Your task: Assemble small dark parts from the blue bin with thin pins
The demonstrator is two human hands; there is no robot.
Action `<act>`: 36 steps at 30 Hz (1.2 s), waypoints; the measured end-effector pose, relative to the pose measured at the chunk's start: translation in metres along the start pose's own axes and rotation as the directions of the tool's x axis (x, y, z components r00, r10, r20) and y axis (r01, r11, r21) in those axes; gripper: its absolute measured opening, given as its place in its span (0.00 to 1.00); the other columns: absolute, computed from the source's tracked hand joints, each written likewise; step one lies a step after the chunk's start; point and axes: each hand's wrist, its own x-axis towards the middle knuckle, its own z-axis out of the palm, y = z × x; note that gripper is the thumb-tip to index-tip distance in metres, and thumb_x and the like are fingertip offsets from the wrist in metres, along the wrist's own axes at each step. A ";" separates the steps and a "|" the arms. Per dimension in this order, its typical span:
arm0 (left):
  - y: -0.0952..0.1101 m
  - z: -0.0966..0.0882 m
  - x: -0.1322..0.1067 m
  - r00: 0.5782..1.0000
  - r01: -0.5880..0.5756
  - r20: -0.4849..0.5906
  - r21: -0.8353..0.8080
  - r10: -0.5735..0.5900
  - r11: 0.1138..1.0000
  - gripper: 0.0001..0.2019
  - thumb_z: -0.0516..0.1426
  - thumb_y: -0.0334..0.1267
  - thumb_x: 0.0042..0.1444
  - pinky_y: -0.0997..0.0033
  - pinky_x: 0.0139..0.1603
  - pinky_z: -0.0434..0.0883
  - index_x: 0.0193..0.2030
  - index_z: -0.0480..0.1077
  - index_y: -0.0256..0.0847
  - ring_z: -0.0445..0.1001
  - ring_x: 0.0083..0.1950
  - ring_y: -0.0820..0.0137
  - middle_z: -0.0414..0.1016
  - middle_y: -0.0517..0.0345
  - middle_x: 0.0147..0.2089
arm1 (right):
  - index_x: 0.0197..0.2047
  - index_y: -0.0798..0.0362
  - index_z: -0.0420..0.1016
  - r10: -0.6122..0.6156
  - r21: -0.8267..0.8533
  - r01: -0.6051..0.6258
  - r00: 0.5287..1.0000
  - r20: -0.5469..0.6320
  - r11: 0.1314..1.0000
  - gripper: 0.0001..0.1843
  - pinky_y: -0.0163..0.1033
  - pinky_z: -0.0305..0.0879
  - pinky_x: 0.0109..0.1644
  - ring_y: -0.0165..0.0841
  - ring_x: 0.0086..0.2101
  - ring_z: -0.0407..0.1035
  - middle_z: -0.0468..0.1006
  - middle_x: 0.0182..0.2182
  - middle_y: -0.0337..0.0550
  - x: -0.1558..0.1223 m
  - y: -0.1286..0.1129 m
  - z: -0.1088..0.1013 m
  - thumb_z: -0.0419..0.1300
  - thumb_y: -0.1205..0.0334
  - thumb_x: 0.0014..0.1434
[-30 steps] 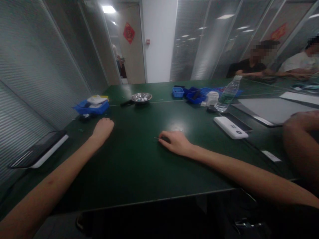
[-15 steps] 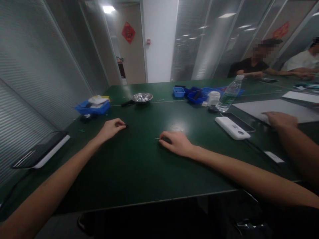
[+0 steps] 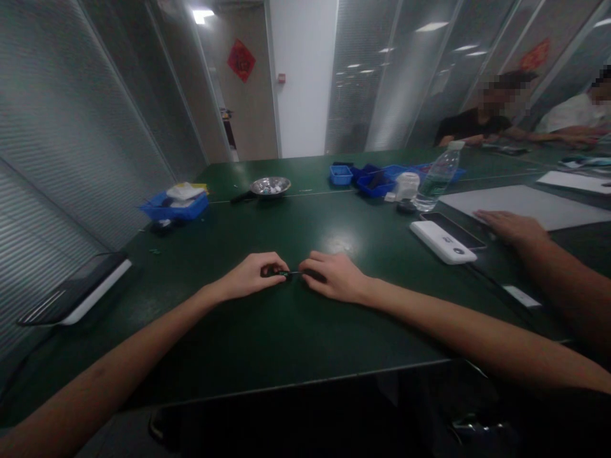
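My left hand [image 3: 251, 275] pinches a small dark piece [image 3: 283, 275] with a hint of green on it. It is too small to name, and my fingers partly cover it. My right hand [image 3: 340, 277] is closed round a screwdriver [image 3: 294, 272], whose thin metal shaft points left. The shaft's tip meets the dark piece or lies right beside it; I cannot tell which. Both hands are low over the middle of the green table [image 3: 248, 343].
Further back are a metal bowl [image 3: 270, 187] of small parts, blue bins [image 3: 341, 175] and a blue tray [image 3: 176, 208]. On the right are a water bottle [image 3: 438, 178], a white power bank [image 3: 443, 242], a phone [image 3: 453, 230] and another person's hand [image 3: 515, 226] by a grey board [image 3: 539, 202].
My left hand has moved right with the dark piece, up to the screwdriver's tip. My right hand has stayed nearly in place. The other person's hand has shifted a little left.
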 end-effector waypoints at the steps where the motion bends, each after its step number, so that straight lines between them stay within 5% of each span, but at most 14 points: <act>1: 0.000 0.000 0.000 1.000 0.000 -0.005 -0.002 0.000 1.000 0.11 0.60 0.44 0.66 0.69 0.42 0.68 0.50 0.77 0.41 0.73 0.41 0.68 0.77 0.54 0.44 | 0.54 0.52 0.75 -0.001 0.002 0.001 1.000 0.001 1.000 0.15 0.35 0.53 0.32 0.29 0.31 0.65 0.75 0.43 0.44 0.000 0.000 0.000 0.53 0.55 0.73; 25: 0.007 0.014 0.003 1.000 0.000 0.010 -0.102 0.001 0.995 0.14 0.61 0.47 0.66 0.67 0.44 0.70 0.50 0.76 0.40 0.74 0.42 0.66 0.76 0.53 0.44 | 0.56 0.53 0.72 -0.071 0.040 0.069 0.996 0.046 0.997 0.15 0.37 0.61 0.36 0.32 0.34 0.68 0.73 0.45 0.47 0.002 -0.001 0.003 0.50 0.55 0.76; 36: -0.005 0.007 0.003 0.996 0.034 -0.081 0.008 -0.033 0.999 0.22 0.62 0.46 0.65 0.65 0.47 0.71 0.63 0.72 0.45 0.74 0.46 0.64 0.77 0.53 0.48 | 0.53 0.51 0.75 0.248 -0.016 -0.249 0.968 -0.024 0.968 0.12 0.37 0.59 0.37 0.33 0.35 0.70 0.76 0.44 0.45 0.005 -0.003 0.004 0.55 0.57 0.73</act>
